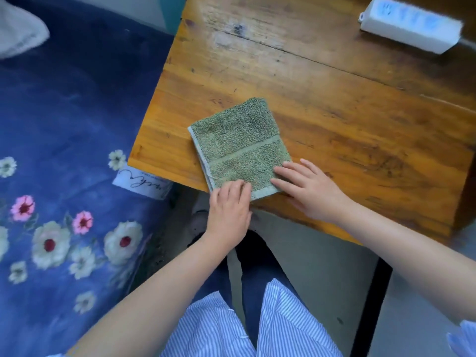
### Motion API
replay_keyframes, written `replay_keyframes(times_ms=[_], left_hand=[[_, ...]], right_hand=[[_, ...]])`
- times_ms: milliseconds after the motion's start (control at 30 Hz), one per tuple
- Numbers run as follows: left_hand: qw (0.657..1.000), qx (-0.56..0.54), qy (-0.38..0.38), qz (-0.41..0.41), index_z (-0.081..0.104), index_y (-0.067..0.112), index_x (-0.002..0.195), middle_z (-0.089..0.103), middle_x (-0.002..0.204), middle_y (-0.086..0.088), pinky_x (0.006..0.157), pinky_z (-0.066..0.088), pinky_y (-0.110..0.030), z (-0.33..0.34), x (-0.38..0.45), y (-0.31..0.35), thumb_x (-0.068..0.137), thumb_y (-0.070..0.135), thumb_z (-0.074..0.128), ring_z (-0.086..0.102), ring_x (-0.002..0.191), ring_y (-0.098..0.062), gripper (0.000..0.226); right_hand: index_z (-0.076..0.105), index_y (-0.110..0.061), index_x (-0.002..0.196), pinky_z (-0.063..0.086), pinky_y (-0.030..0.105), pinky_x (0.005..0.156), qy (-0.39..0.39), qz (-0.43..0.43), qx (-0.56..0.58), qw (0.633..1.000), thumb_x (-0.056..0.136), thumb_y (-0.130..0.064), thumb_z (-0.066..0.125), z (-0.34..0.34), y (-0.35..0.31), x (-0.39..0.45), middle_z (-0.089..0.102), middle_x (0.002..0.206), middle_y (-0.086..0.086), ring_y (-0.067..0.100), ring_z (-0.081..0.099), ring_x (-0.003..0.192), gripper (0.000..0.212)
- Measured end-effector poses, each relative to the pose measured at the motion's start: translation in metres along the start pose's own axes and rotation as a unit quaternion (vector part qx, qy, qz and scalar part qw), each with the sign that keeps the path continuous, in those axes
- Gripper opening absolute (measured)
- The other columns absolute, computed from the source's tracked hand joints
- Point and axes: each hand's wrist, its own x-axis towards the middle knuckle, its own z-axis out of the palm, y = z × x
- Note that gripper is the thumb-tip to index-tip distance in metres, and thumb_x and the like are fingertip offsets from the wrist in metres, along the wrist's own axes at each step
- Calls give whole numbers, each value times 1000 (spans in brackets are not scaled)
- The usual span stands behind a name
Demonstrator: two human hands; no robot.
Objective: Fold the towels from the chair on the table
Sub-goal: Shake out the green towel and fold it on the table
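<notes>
Now folded green towel (240,145), long axis running away, tilted

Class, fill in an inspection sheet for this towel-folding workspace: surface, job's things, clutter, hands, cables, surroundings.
Surface: wooden table, worn and scratched.
Job's things: one green towel, folded into a small rectangle near the table's front edge; no other towel identifiable.
Clutter: white power strip at the far right corner.
Hands: left hand rests on the towel's near edge, fingers slightly curled; right hand lies flat, fingers on the towel's near right corner.
Cables: nothing seen clearly.
Surroundings: blue floral blanket to the left, with a whitish cloth on it.
</notes>
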Motion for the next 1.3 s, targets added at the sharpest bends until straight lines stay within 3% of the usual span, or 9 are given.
replay_keyframes(times_ms=[167, 333, 467, 533, 633, 767, 967, 1167, 1300], left_hand=[[999, 24, 1, -42, 71, 7, 93, 71, 91, -5, 68, 54, -26, 3, 3, 10, 38, 11, 82, 69, 81, -22, 56], [997, 72, 1, -3, 73, 9, 91, 73, 88, -4, 62, 55, -24, 2, 3, 5, 51, 12, 71, 70, 78, -19, 40], [996, 82, -20, -18, 74, 14, 78, 71, 76, 2, 55, 52, -20, -4, 9, 8, 64, 14, 45, 67, 66, -14, 32], [995, 93, -22, -18, 73, 14, 73, 69, 70, 2, 51, 50, -19, -8, 9, 10, 62, 13, 40, 66, 62, -13, 34], [994, 102, -28, 2, 71, 11, 66, 65, 61, 0, 47, 48, -17, -16, 9, 7, 34, 12, 70, 63, 55, -13, 32], [996, 81, -40, 8, 63, 10, 54, 58, 51, -1, 39, 39, -15, -31, -4, -2, 6, 10, 83, 58, 46, -14, 52], [997, 63, -21, -50, 64, 9, 76, 64, 69, -3, 50, 43, -20, -72, -61, -36, 38, 23, 84, 62, 63, -18, 45], [982, 111, 15, -153, 65, 6, 60, 58, 49, -3, 38, 40, -15, -110, -171, -76, 16, 21, 85, 58, 42, -18, 50], [958, 25, 16, -284, 57, 0, 109, 62, 97, -14, 71, 46, -29, -117, -268, -92, 65, 10, 68, 59, 88, -25, 46]], right_hand=[[71, -9, 100, 53, 51, 75, -2, -42, -17, 999, 49, -5, 85, -1, 11, 9, 71, 104, 9, 29, 68, 93, 53], [73, -5, 88, 59, 34, 62, 30, -94, -13, 995, 75, -7, 47, -7, 16, 21, 74, 89, 9, 27, 71, 80, 29], [72, 1, 85, 58, 30, 57, 16, -99, -1, 995, 56, 5, 77, -11, 17, 23, 73, 86, 13, 29, 70, 76, 30], [66, 1, 101, 57, 32, 69, -42, -72, 31, 996, 67, 5, 69, -14, 18, 27, 69, 105, 15, 31, 64, 95, 34], [50, -12, 127, 40, 32, 98, -139, -24, 36, 989, 85, -6, 45, -17, 22, 32, 52, 133, 2, 22, 43, 120, 42], [52, -12, 126, 39, 31, 95, -173, -18, 62, 983, 83, -9, 47, -26, 11, 29, 57, 125, 4, 23, 47, 115, 43], [53, 0, 121, 38, 33, 82, -184, -35, 154, 970, 77, 3, 49, -65, -39, 44, 59, 115, 18, 32, 52, 107, 43], [50, 0, 126, 32, 21, 84, -146, -87, 173, 970, 78, 5, 50, -97, -145, 82, 54, 127, 17, 29, 52, 115, 49], [57, 5, 116, 34, 27, 83, -120, -145, 171, 967, 75, 7, 51, -104, -238, 89, 60, 116, 21, 32, 54, 111, 41]])
